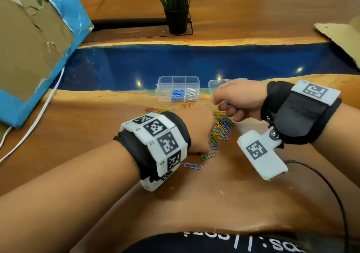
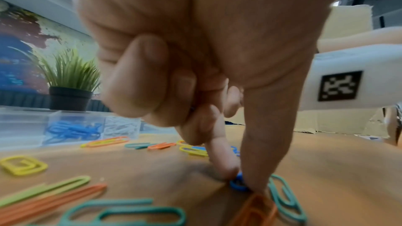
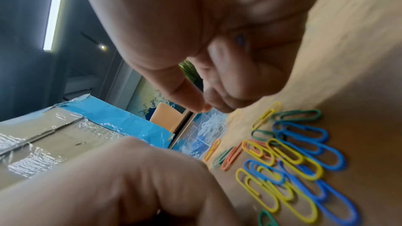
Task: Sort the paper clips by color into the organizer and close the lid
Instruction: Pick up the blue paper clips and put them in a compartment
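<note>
- While your left hand (image 2: 195, 75) was down on the bench (image 1: 224, 184), its forefinger and thumb tips pinched a blue clip (image 2: 238, 182) lying flat on the wood.
- Your right hand (image 1: 238, 100) hung curled over the loose pile (image 1: 222, 126), and blue clips (image 1: 229, 103) showed inside its closed fingers.
- You had the organizer (image 1: 178, 89) open just beyond the pile, blue and white clips already in adjoining compartments; its lid (image 1: 214, 83) lay beside it, partly hidden.
- You could expect these clips to be light, stiff and slick, lying flush to the bench, so a rounded end raised by a fingertip looked the best hold.
- You risked dragging tangled neighbours along.
</note>
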`<action>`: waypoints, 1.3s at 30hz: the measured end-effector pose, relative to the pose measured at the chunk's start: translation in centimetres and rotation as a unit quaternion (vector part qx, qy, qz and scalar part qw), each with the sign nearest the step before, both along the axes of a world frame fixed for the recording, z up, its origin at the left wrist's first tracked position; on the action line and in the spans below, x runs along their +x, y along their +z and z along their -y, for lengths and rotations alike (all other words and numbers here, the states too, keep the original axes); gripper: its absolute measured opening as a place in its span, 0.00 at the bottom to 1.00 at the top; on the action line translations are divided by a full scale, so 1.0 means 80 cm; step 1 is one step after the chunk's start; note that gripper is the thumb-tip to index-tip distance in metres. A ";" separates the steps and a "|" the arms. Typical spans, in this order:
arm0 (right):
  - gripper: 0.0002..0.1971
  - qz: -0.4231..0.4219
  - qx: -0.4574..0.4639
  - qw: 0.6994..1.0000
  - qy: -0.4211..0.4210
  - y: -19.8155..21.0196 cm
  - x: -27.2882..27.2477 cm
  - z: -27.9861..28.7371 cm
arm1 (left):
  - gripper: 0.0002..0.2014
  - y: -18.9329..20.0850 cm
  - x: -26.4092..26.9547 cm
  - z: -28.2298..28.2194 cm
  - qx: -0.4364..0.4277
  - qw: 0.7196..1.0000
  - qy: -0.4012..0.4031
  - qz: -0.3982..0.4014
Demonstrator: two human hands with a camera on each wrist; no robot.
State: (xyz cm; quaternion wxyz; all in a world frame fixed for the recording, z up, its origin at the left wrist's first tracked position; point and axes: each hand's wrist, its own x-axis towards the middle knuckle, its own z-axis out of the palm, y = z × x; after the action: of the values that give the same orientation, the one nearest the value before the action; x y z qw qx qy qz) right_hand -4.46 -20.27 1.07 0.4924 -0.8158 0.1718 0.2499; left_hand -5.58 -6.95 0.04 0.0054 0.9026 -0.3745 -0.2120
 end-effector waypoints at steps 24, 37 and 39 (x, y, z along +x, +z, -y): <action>0.06 0.015 -0.010 0.999 0.027 0.037 0.100 -0.118 | 0.13 0.010 0.087 -0.109 -0.309 0.846 0.421 -0.108; 0.14 0.007 -0.059 0.996 0.066 0.031 0.108 -0.109 | 0.14 0.035 0.106 -0.072 -0.432 0.697 0.517 -0.246; 0.16 0.000 -0.030 0.998 0.062 0.023 0.107 -0.099 | 0.16 0.037 0.105 -0.066 -0.441 0.686 0.519 -0.256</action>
State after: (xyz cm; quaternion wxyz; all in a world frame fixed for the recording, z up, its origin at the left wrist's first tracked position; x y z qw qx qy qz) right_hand 4.13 -12.37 2.95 0.4511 -0.8394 0.1282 0.2745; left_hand 2.86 -1.70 3.01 0.6074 0.7573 0.1192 -0.2083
